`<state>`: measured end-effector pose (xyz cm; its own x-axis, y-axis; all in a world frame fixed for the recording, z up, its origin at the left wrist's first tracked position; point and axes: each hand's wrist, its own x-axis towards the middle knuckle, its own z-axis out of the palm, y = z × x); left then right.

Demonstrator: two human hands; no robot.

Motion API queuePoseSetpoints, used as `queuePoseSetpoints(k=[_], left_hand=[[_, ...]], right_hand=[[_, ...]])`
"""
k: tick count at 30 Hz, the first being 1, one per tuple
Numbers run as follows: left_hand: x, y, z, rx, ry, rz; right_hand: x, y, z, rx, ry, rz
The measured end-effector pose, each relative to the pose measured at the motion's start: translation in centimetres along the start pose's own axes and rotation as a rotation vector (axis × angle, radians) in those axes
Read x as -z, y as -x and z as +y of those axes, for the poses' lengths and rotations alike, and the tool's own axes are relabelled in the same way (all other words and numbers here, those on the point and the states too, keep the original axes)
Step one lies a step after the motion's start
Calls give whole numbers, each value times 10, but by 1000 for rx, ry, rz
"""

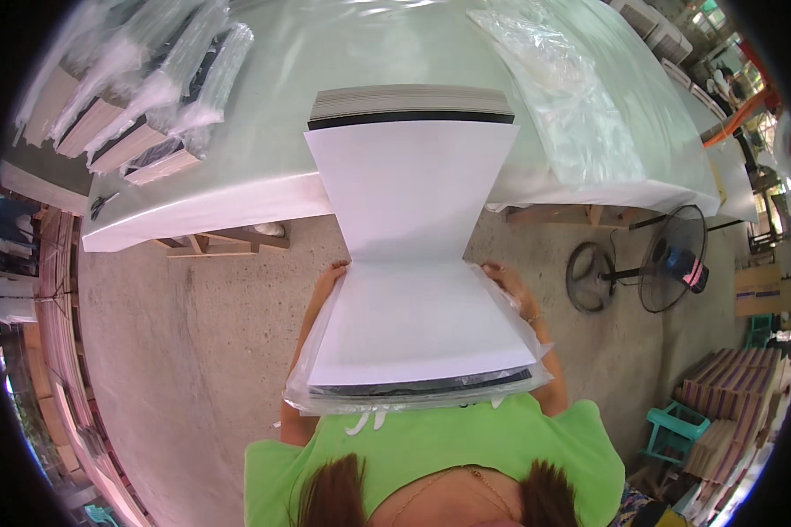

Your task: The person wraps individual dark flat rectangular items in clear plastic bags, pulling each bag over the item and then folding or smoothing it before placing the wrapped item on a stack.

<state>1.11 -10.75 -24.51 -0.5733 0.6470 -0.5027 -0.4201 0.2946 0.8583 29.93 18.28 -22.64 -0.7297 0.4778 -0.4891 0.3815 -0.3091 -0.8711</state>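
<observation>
A stack of boards (413,101) with grey edges and a black layer near the top rests on the near part of the table. White sheet material (413,176) covers it and runs down toward my body, narrowing at a bend by the table edge. The near half lies inside a clear plastic bag (303,378), with a dark edge showing close to my green shirt. My left hand (332,276) is closed on the bag's left side near the bend. On the opposite side my right hand (508,283) grips the bag, fingers curled at the edge. The undersides of both hands are hidden.
Plastic-wrapped board stacks (149,114) lie on the covered table (395,53) at far left, with scissors (104,204) near its corner. Clear plastic bags (571,105) lie at right. A fan (672,263) and a green stool (675,430) stand on the right floor.
</observation>
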Motion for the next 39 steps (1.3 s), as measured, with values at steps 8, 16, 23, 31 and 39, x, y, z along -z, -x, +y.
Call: queuePoseSetpoints(k=[8,16,23,31,39], left_hand=[[-32,30,152,-128,-560,-243],[-169,87,278,-623,-399,-631],[-194,84,277,-785,-327,-503],[-168,85,282,-642,-260,-487],[-162,72,299,-643,-281,-598]], right_hand=[[124,48,-166,455,-292,819],[-52,101,-296,743,-17,212],[-93,88,-293,890,233,-36],[-98,74,-284,965,329,11],[-105,80,-282,1076,454,41]])
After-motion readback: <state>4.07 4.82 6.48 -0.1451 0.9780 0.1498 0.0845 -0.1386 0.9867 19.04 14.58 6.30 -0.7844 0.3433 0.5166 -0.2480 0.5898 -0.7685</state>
